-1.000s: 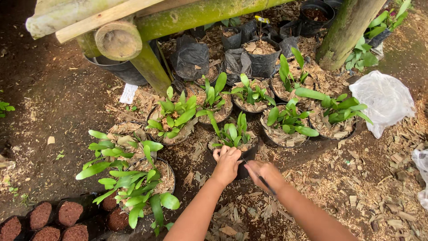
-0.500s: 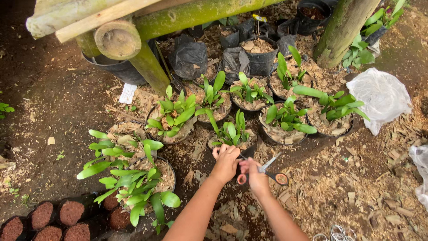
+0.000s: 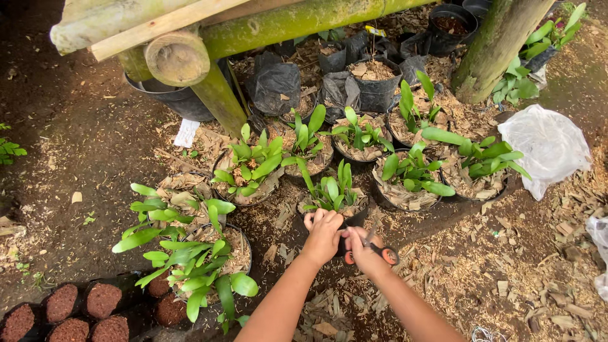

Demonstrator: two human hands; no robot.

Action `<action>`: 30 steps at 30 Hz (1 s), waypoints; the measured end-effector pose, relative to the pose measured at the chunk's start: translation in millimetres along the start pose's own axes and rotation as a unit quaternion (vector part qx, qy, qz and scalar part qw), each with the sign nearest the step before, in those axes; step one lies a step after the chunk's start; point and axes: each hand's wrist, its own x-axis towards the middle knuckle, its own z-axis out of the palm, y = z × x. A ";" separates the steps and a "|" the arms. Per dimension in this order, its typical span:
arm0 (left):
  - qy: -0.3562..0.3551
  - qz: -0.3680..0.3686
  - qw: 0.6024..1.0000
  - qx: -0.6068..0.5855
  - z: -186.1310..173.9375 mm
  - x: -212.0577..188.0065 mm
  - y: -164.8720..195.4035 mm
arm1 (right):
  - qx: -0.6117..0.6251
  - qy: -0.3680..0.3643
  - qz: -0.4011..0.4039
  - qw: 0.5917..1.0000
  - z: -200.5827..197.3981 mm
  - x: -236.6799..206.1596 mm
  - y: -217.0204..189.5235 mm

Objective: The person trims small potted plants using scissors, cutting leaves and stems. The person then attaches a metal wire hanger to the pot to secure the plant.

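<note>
Orange-handled scissors (image 3: 380,248) gripped in right hand (image 3: 364,250), fingers (image 3: 352,235) curled shut through and around the handles, blades pointed up toward the pot rim. Left hand (image 3: 323,233) closed on near edge of black plastic grow bag (image 3: 347,218), fingertips (image 3: 310,218) hooked over the rim, just beside the right hand and touching it. Bag filled with dry brown husk, holding a small green-leaved plant (image 3: 332,189), upright. Beyond it, a row of similar potted plants (image 3: 411,171) in husk-filled bags, set close together. To the left, two larger leafy plants (image 3: 190,253) in bags; below them, round reddish-brown fibre blocks (image 3: 82,310) in a tight cluster. Behind the row, empty and half-filled black bags (image 3: 373,85). Overhead, green bamboo poles (image 3: 297,22) and pale timber. Clear crumpled plastic bag (image 3: 544,145) well apart at right, on ground strewn with wood chips (image 3: 506,278).
</note>
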 end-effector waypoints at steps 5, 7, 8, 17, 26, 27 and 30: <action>-0.009 0.009 1.000 0.001 -3.8 -5.2 5.5 | 0.437 0.087 0.143 0.884 34.6 -16.2 12.9; -0.019 0.012 1.000 -0.007 -9.7 -8.2 5.8 | 0.464 0.093 0.151 0.868 34.6 -21.5 14.7; -0.021 0.019 1.000 -0.004 -12.6 -8.9 6.0 | 0.437 0.098 0.146 0.882 32.6 -24.1 13.1; -0.003 0.068 0.998 0.012 -20.8 -19.3 14.2 | -0.521 0.060 -0.308 0.794 5.0 -38.3 -10.3; 0.002 0.067 0.998 0.008 -29.5 -30.1 21.3 | -0.205 0.056 -0.114 0.970 20.8 -52.1 -7.0; 0.003 0.070 0.998 0.000 -30.3 -31.3 22.7 | -0.014 0.082 -0.014 0.996 28.0 -55.2 -5.8; 0.005 0.075 0.997 -0.002 -33.6 -35.1 26.2 | 0.326 0.125 0.096 0.932 48.5 -62.9 -3.1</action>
